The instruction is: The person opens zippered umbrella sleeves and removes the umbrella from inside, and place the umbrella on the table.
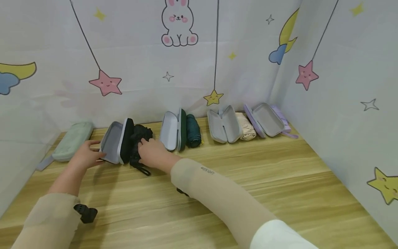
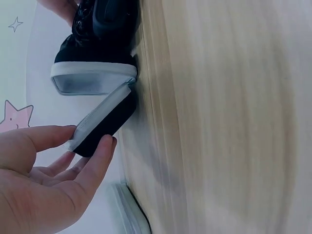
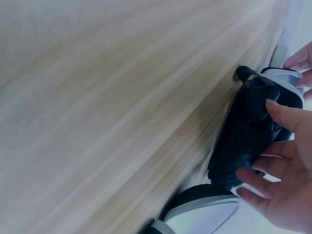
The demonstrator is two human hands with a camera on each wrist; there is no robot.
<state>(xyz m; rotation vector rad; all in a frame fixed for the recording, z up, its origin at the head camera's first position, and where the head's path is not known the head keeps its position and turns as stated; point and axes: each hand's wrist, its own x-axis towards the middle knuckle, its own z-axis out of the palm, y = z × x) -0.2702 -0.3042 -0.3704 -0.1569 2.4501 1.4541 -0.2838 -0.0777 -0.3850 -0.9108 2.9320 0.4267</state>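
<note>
An unzipped black case point(image 1: 125, 141) with a grey lining stands on the table's left side. My left hand point(image 1: 85, 154) pinches the outer edge of its open half point(image 2: 105, 119), thumb on one side and fingers on the other. Beside the case lies a black folded umbrella point(image 3: 241, 136) with a wrist strap. My right hand point(image 1: 155, 152) rests on that umbrella, its fingers spread along it and the thumb point(image 3: 275, 109) touching near the handle. The fingers look relaxed, not wrapped around it.
A closed pale green case point(image 1: 73, 141) lies at far left. Rightward along the back stand an open dark green case point(image 1: 182, 129), a dark green folded umbrella point(image 1: 193, 131), an open grey case point(image 1: 224, 124), a beige bundle point(image 1: 247, 128), an open purple case point(image 1: 268, 119) and a purple bundle point(image 1: 281, 119).
</note>
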